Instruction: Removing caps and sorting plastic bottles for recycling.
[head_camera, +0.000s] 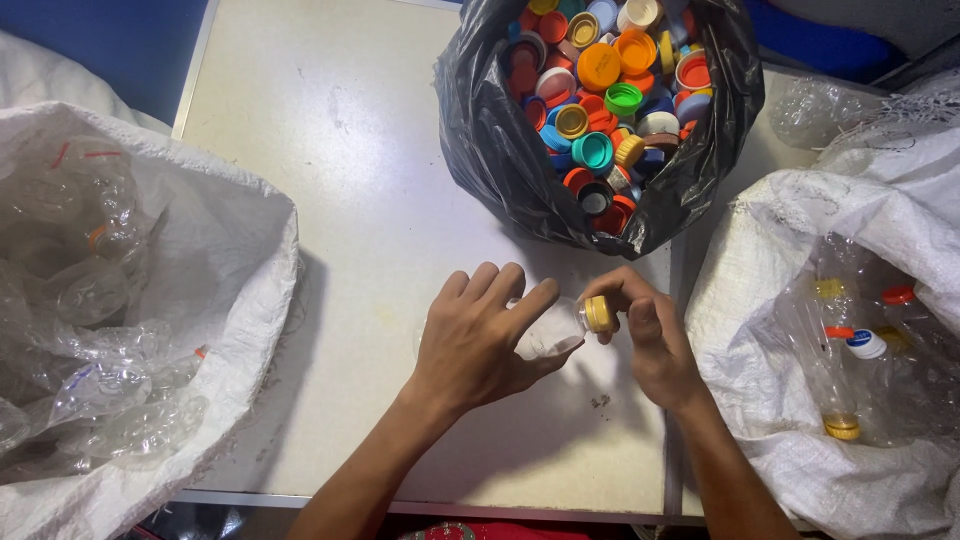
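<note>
The left hand (478, 345) clasped a clear bottle (548, 332) over the tabletop (350, 200); the right hand (645, 335) pinched its yellow cap (598, 314). A steady bottle would help twisting. Beyond the hands sat a black bag (500, 150) of caps.

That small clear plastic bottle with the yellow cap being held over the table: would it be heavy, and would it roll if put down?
The small clear plastic bottle looks empty, so it is probably very light. Its thin see-through wall likely dents under the left hand. Round-bodied, it would probably roll on the pale flat table. The ridged yellow cap, pinched by the right hand, probably gives good grip.
</note>
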